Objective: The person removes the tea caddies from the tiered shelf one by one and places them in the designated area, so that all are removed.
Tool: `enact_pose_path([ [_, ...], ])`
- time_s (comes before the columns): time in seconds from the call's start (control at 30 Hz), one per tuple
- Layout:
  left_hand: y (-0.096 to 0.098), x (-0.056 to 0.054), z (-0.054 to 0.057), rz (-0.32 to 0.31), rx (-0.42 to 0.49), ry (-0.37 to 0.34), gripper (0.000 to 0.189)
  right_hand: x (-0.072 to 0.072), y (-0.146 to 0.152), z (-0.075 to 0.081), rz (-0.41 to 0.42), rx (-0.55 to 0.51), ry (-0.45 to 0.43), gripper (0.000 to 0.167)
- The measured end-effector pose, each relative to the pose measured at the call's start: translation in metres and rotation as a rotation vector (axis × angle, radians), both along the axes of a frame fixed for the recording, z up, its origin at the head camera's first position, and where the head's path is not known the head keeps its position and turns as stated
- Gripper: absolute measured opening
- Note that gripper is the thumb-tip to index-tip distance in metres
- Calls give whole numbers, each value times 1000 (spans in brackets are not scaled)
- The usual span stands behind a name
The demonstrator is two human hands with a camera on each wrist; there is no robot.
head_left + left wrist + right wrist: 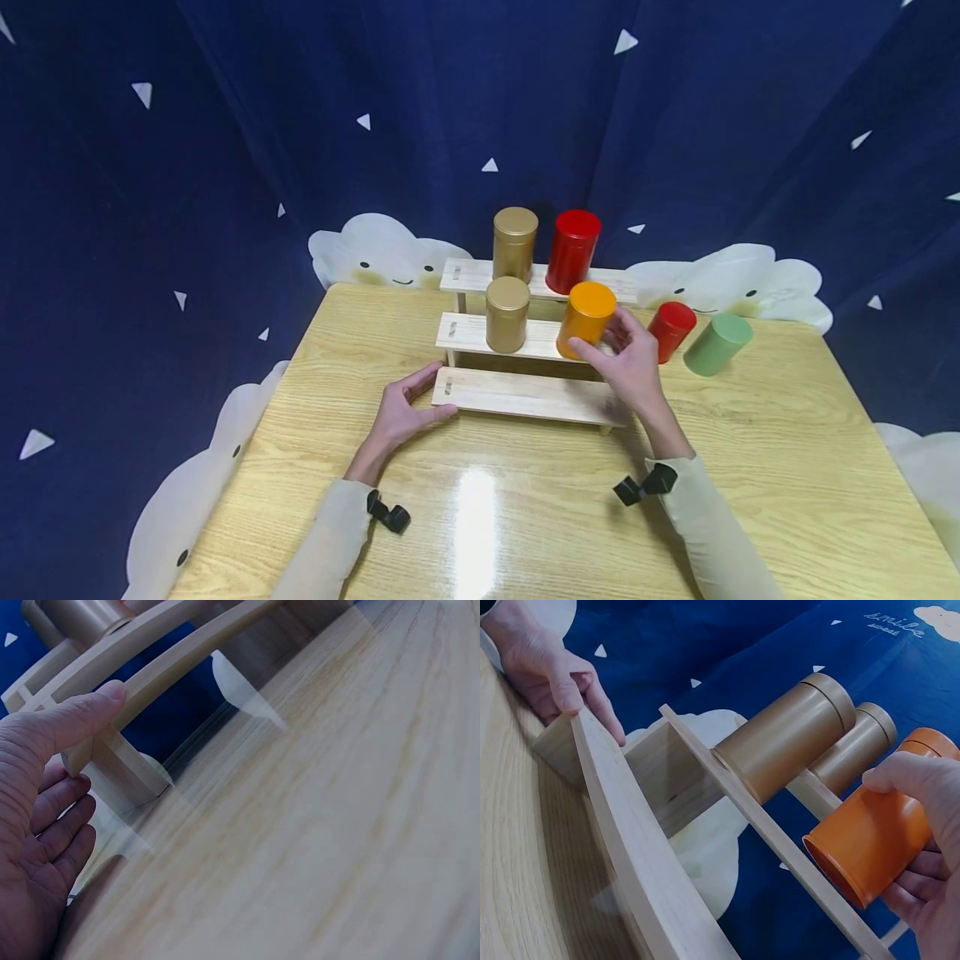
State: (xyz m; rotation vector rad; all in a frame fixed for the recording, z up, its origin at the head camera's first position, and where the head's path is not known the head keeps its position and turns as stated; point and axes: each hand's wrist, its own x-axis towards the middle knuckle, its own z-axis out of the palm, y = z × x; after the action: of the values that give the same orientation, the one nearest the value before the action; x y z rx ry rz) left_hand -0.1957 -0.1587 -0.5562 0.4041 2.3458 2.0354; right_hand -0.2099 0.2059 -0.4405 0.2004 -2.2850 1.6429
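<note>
My right hand [633, 362] holds an orange canister [587, 317] between thumb and fingers at the right part of the middle tier of a wooden three-tier rack [525, 396]. In the right wrist view the orange canister [870, 836] is tilted in the picture, its base close to the board's edge; whether it touches the board I cannot tell. At the left end of the lowest tier, my left hand [401, 412] grips the board, thumb [82, 716] along the front and fingers behind. A gold canister [507, 317] stands left on the middle tier.
On the top tier stand another gold canister [514, 242] and a red canister [573, 250]. Right of the rack, a second red canister [670, 332] and a green canister [717, 344] stand on the wooden table [787, 467]. A dark blue curtain [420, 67] hangs behind.
</note>
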Motion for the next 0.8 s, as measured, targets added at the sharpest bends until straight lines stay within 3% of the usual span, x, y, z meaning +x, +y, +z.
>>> enact_pose_path([
  [0.53, 1, 0, 1, 12, -18, -15, 78, 15, 38, 8, -142, 5, 34, 61],
  [0.8, 0, 1, 1, 8, -15, -18, 78, 18, 55, 10, -128, -73, 102, 62],
])
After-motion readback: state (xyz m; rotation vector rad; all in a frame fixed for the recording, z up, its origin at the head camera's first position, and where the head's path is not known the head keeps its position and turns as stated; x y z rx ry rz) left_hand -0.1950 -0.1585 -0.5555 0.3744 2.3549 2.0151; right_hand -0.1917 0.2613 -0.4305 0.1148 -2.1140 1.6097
